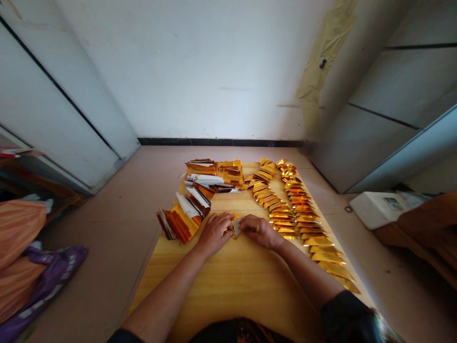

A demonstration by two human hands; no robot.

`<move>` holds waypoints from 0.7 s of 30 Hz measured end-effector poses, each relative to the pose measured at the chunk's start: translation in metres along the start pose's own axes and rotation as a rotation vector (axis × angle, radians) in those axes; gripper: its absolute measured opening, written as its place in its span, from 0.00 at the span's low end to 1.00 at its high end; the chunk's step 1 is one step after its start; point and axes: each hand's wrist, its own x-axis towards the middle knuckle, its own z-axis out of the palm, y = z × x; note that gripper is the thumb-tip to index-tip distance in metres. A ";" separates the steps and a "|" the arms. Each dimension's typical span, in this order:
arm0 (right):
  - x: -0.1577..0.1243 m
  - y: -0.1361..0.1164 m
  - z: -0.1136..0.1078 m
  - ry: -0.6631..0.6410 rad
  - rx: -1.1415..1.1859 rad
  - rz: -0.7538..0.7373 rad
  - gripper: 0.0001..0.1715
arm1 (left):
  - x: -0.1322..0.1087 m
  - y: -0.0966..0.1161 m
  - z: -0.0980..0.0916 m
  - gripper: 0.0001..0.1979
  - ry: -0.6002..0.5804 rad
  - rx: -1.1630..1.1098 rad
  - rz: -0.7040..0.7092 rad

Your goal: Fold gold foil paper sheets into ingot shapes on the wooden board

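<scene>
Pinching a small gold foil sheet [236, 226] between both hands, we work at the middle of the desk [228, 286], a little toward its far edge. Our left hand [213, 232] and our right hand [259, 230] meet fingertip to fingertip. Each grip is narrow and closed on one side of the sheet. Its white backing shows between them, and we cannot tell whether it rests on the wood or just above it.

As we judge it, several things could go wrong. The foil looks thin and slick, so uneven pressure from the two grips could skew a fold or tear the paper. The row of folded gold triangles [303, 224] runs from the far edge to the near right corner, and its closest pieces lie just beside our right wrist. A careless sweep of that forearm could scatter them or push some off the right edge onto the floor [107, 247]. The loose stack of foil sheets [180, 220] leans near the left edge, close to our left hand, and a nudge could spill it over. A shorter row of triangles [264, 188] lies beyond our right hand, apart from it.
</scene>
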 end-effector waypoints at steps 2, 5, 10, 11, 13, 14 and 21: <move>-0.002 0.002 0.001 0.018 -0.007 0.023 0.10 | 0.000 0.000 0.000 0.05 0.003 -0.003 -0.001; 0.000 0.004 0.001 -0.007 -0.008 0.060 0.07 | -0.001 0.000 0.000 0.04 0.012 -0.006 0.007; 0.010 0.001 -0.004 -0.083 -0.002 0.116 0.04 | -0.001 0.000 0.000 0.03 0.011 -0.002 0.021; 0.012 0.000 -0.005 -0.096 -0.012 0.132 0.05 | 0.000 0.000 -0.001 0.03 0.011 -0.002 0.020; 0.016 -0.003 -0.005 -0.118 -0.046 0.164 0.05 | -0.001 0.000 -0.001 0.03 0.011 -0.002 0.020; 0.018 -0.004 -0.004 -0.128 -0.072 0.180 0.05 | -0.001 0.000 -0.001 0.03 0.013 -0.003 0.022; 0.023 -0.006 0.004 -0.161 -0.280 0.306 0.05 | -0.001 0.000 0.001 0.03 0.019 -0.010 0.017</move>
